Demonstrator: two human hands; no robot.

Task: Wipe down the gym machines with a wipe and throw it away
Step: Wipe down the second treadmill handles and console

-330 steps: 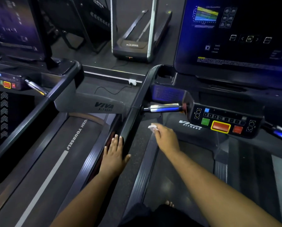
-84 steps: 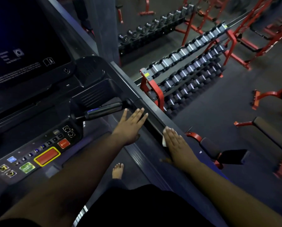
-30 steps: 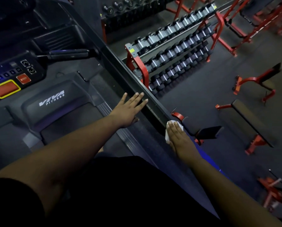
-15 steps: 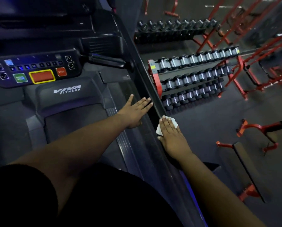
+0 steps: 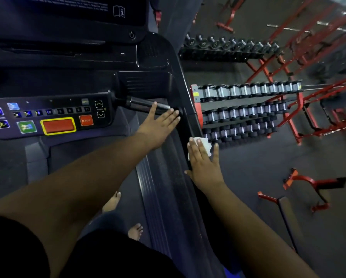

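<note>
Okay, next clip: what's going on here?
A person stands barefoot on a treadmill, cleaning it. The right hand presses a white wipe flat against the treadmill's right side rail. The left hand, fingers straight, is by the metal handlebar grip near the console. A dumbbell rack stands beyond the rail.

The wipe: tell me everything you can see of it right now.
The wipe is a small white sheet, thin and slightly crumpled, like paper or damp tissue. It lies flat on the dark side rail of the treadmill, pressed down under the straight fingers of the right hand. Only its far edge and a sliver at the left of the fingers show; the rest is hidden beneath the hand. Nothing else touches it.
</note>
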